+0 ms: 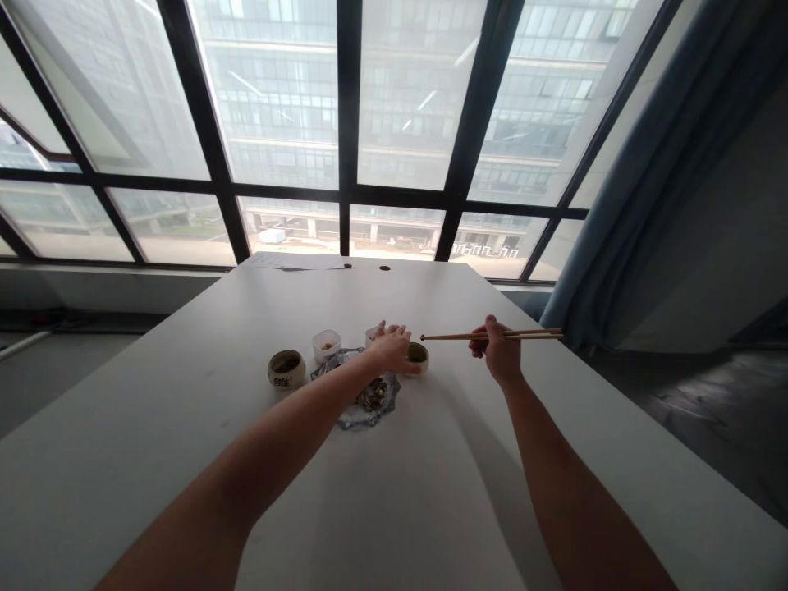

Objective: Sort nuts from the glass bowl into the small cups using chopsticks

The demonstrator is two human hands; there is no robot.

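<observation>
My left hand (392, 350) reaches across the glass dish and curves around the left side of a small beige bowl (421, 368); its thumb lies along the bowl's front, the other fingers loosely stretched behind. Chopsticks (461, 336) are gripped in my right hand (500, 353), pointing left, nearly level. A tiny dark piece (422, 337) shows at their tips, just above the bowl. Beneath my left forearm, the clear scalloped glass dish (358, 422) holds a heap of small mixed brown and pale pieces, partly covered by the arm.
Left of the dish stands another beige bowl (286, 376) with dark characters. Behind are a clear plastic tub (326, 345) with some contents and a second tub (370, 335), mostly hidden by my hand. Papers (295, 261) lie at the white table's (394, 492) far edge, before windows.
</observation>
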